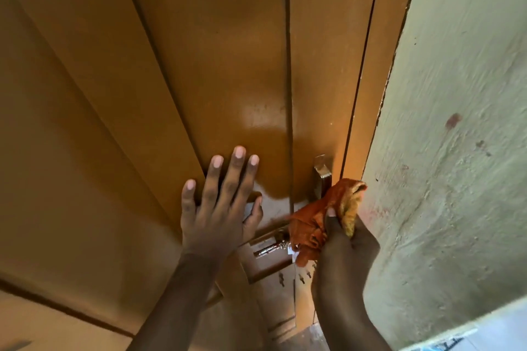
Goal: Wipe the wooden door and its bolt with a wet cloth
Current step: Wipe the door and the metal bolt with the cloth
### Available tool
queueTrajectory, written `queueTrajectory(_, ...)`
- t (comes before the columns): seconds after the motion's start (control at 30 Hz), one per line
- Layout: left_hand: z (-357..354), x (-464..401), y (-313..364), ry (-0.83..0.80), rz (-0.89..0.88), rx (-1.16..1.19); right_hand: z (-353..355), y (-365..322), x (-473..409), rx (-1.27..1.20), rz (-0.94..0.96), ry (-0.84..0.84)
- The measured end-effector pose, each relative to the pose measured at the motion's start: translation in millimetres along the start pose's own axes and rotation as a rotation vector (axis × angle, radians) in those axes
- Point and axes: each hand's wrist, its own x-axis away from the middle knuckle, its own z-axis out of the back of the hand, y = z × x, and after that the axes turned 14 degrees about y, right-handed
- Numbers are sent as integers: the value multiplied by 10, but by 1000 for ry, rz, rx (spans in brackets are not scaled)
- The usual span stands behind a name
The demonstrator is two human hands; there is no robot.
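The brown wooden door (pixel 199 65) fills most of the head view, with a darker wet patch above the hands. My left hand (pixel 219 205) lies flat on the door, fingers spread. My right hand (pixel 345 248) grips a bunched orange and yellow cloth (pixel 322 219) pressed against the door's right edge. The metal bolt (pixel 271 245) shows between the hands, its right end hidden under the cloth. A metal bracket (pixel 322 177) stands on the door just above the cloth.
The door frame (pixel 368 111) runs along the door's right side. A rough pale green wall (pixel 456 122) with a few reddish marks stands close on the right. A strip of floor (pixel 302 336) shows between my forearms.
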Motion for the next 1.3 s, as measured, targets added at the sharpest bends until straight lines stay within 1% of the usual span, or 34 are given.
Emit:
queueTrajectory(0.07,-3,-7,7,7,-1,-5,7,25,-70,13,-69,-1)
queueTrajectory(0.13,4,-6,12,18,2,-4,-3,-1,-139,-28,-76,-14)
queueTrajectory(0.23,-3,-4,16,27,1,-13,-14,-74,-119,-51,65,-31)
queueTrajectory(0.3,-11,-14,6,30,6,-7,-22,-55,-50,11,187,-71)
queueTrajectory(0.33,-11,-12,10,32,9,-7,-21,-20,-38,63,241,-65)
queueTrajectory(0.37,-22,-23,6,37,4,-13,-39,21,-76,98,259,-42)
queueTrajectory(0.47,5,-32,6,33,15,-8,-51,106,-202,144,160,0)
queueTrajectory(0.6,27,-1,23,15,9,-12,-65,72,-125,92,327,-25)
queueTrajectory(0.67,38,-9,20,10,9,-7,-86,99,-110,99,372,-10)
queueTrajectory(0.73,42,7,22,9,15,-17,-102,135,-160,141,339,32)
queueTrajectory(0.83,43,9,25,15,20,-31,-115,114,-237,123,218,32)
queueTrajectory(0.87,49,12,27,16,22,-25,-107,97,-231,115,236,19)
queueTrajectory(0.93,40,18,26,16,11,-26,-87,56,-157,93,378,-12)
queueTrajectory(1.0,39,10,24,16,12,-34,-83,74,-147,110,446,-12)
queueTrajectory(1.03,44,12,27,18,17,-29,-74,119,-190,132,432,1)
queueTrajectory(1.07,46,14,29,20,16,-27,-64,164,-235,155,380,16)
queueTrajectory(1.13,42,3,27,26,9,-41,-76,228,-305,195,200,39)
queueTrajectory(1.17,48,-1,23,29,11,-39,-90,250,-314,212,157,41)
queueTrajectory(1.23,54,5,23,29,13,-25,-104,217,-283,180,179,43)
queueTrajectory(1.3,51,8,29,24,10,-35,-131,126,-230,85,260,25)
